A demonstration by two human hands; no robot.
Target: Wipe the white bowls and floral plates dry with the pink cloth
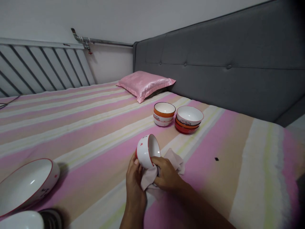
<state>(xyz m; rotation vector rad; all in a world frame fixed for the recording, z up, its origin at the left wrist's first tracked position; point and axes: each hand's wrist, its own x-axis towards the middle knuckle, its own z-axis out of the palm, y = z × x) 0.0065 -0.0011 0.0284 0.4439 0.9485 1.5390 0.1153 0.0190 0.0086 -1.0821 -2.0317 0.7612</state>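
Observation:
My left hand (133, 178) grips a small white bowl with a red rim (146, 149), tilted on its side with its mouth facing right. My right hand (166, 173) is closed on a pale beige cloth (175, 160) and presses it against the bowl's lower edge. Both hands are above the striped pink bedsheet (95, 133), near the front of the bed.
Two short stacks of bowls stand further back: an orange-and-white stack (164, 113) and a red-and-white stack (189, 119). A large white dish with a red rim (26, 183) lies at the left. A pink pillow (145, 83) rests by the grey headboard (226, 66).

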